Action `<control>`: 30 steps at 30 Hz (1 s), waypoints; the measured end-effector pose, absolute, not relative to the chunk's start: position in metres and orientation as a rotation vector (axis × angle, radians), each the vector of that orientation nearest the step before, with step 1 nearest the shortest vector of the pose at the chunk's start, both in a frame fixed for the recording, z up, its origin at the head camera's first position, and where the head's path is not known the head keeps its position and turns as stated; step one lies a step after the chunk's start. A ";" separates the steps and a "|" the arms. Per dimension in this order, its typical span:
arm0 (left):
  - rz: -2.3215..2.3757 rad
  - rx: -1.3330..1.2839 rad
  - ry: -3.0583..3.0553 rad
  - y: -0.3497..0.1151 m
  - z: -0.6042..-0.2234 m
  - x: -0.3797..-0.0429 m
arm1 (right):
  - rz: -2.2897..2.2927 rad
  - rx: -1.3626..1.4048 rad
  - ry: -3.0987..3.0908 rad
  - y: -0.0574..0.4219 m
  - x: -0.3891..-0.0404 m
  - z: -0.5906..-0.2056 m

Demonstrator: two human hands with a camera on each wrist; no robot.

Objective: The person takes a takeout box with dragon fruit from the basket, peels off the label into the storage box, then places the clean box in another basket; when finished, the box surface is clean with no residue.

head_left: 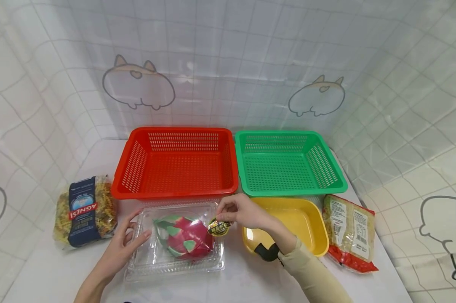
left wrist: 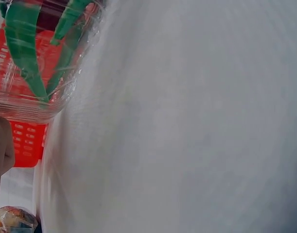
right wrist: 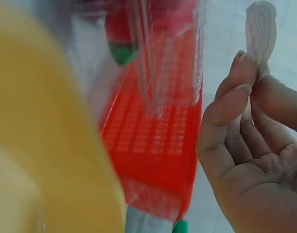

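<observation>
A clear plastic clamshell box (head_left: 144, 263) lies closed in front of the red basket, with a pink dragon fruit (head_left: 193, 240) with green scales inside. My left hand (head_left: 118, 252) grips the box's left edge, thumb over the lid. Above the box's right side, my right hand (head_left: 246, 212) pinches a black-and-gold sticker (head_left: 218, 228) between thumb and fingertips. The right wrist view shows the sticker's pale back (right wrist: 261, 31) standing up from the fingertips. Whether it still touches the lid is hard to tell. Only a little of the left hand (left wrist: 0, 150) shows in the left wrist view.
A red basket (head_left: 116, 185) and a green basket (head_left: 337, 185) stand side by side at the back. Beside the box is a yellow tray (head_left: 322, 240) with a black curved piece (head_left: 267, 252) at its near rim. Bagged pasta (head_left: 84, 210) lies left, a red-edged food bag (head_left: 350, 231) right.
</observation>
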State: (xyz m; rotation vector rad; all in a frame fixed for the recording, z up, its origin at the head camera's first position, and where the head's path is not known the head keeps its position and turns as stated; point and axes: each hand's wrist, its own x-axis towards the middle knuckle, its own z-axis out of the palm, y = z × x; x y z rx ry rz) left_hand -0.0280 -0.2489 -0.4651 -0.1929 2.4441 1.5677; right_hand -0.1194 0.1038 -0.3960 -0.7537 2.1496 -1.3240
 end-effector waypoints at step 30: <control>1.590 -0.173 2.437 -0.249 -0.463 -0.029 | -1.364 -0.783 2.113 0.180 -0.137 -0.416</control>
